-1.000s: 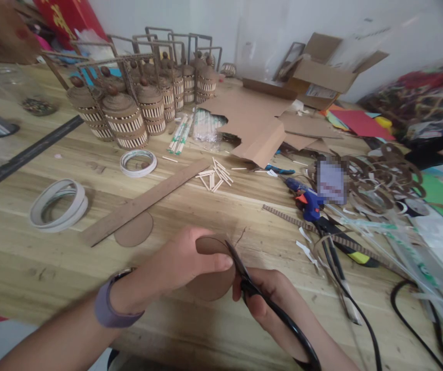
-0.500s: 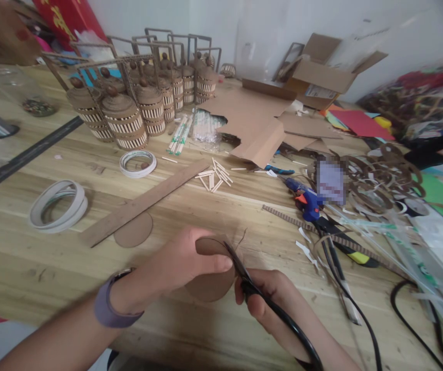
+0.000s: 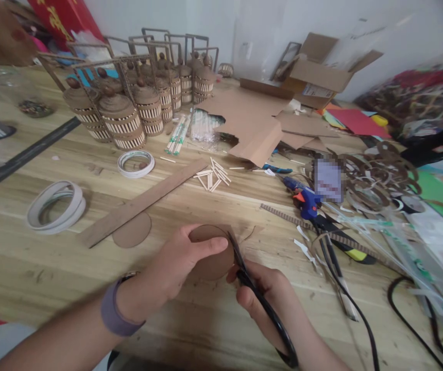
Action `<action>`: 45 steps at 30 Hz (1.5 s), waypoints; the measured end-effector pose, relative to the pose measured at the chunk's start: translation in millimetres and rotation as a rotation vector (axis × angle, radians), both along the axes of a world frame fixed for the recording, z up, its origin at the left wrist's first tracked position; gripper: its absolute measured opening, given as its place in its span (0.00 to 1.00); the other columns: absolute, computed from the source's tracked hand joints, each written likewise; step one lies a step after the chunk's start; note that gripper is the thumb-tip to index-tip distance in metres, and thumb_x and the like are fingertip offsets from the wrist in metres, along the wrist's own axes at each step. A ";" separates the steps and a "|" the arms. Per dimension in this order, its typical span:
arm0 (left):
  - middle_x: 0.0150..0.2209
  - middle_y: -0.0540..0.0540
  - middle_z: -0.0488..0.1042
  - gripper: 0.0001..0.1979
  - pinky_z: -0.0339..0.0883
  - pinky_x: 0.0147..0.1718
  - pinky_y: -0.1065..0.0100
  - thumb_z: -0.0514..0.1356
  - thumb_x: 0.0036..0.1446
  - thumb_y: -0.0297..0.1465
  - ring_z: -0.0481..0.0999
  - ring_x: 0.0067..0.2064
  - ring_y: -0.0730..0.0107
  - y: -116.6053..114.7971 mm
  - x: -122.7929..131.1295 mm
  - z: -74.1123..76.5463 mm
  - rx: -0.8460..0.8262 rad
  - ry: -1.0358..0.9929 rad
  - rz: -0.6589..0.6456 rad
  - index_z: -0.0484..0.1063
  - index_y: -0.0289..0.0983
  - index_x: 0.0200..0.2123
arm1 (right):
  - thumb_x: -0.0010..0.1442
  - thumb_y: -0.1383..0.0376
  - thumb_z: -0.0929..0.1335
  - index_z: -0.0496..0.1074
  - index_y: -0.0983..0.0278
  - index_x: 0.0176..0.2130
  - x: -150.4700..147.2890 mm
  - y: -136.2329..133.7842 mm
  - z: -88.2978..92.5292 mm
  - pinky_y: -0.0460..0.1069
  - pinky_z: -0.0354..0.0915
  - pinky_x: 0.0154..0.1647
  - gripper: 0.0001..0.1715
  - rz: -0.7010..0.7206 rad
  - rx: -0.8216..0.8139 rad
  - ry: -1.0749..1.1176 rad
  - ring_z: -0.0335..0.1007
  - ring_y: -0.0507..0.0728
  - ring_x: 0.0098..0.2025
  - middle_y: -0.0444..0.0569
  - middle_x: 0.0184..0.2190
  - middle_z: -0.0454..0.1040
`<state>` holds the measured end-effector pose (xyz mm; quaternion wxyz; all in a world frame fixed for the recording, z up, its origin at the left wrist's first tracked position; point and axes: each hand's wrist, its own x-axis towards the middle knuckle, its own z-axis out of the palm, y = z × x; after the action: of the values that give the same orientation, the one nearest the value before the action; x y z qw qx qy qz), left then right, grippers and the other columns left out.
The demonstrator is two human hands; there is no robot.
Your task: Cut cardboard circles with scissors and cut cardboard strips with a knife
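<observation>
My left hand (image 3: 190,257) pinches a round piece of brown cardboard (image 3: 213,265), thumb flat on its upper face and fingers underneath. Black-handled scissors (image 3: 254,288) are gripped in my right hand (image 3: 273,296). Their blades meet the disc's upper right edge, where a thin offcut strip (image 3: 253,233) curls away. To the left, another cardboard disc (image 3: 134,232) lies partly beneath a long cardboard strip (image 3: 148,201). Short wooden sticks (image 3: 214,175) are scattered beyond my hands.
Several lantern-shaped cardboard models (image 3: 123,121) stand at the back left. White tape rolls (image 3: 55,206) lie at left. On the right are a blue glue gun (image 3: 302,198), its black cable (image 3: 360,319), a corrugated strip (image 3: 283,215) and a heap of cardboard rings (image 3: 372,175). Torn cardboard (image 3: 252,116) lies behind.
The scissors' handles have swung slightly left and closer together. The disc has turned flatter towards me, my left thumb has straightened across it, and the offcut sticks out farther right.
</observation>
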<state>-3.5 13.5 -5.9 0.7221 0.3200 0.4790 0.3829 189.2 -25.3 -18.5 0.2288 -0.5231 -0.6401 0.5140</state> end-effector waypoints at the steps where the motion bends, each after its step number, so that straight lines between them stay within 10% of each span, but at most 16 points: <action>1: 0.35 0.50 0.84 0.14 0.71 0.38 0.70 0.73 0.47 0.39 0.80 0.39 0.65 -0.3 0.2 0.5 0.004 0.022 0.008 0.82 0.40 0.36 | 0.52 0.26 0.61 0.74 0.64 0.34 0.6 -0.1 -1.1 0.46 0.48 0.22 0.46 0.004 -0.015 0.008 0.50 0.50 0.23 0.40 0.21 0.60; 45: 0.37 0.48 0.84 0.11 0.72 0.46 0.63 0.70 0.50 0.39 0.80 0.44 0.58 1.4 -5.0 4.8 0.108 0.155 -0.138 0.82 0.39 0.35 | 0.49 0.22 0.55 0.64 0.62 0.27 -5.4 3.2 22.1 0.47 0.51 0.24 0.47 0.041 -0.074 -0.008 0.52 0.51 0.25 0.41 0.22 0.58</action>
<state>-8.5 14.9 -1.2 0.6893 0.4194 0.4888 0.3317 183.9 -22.1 3.6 0.1963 -0.5200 -0.6320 0.5400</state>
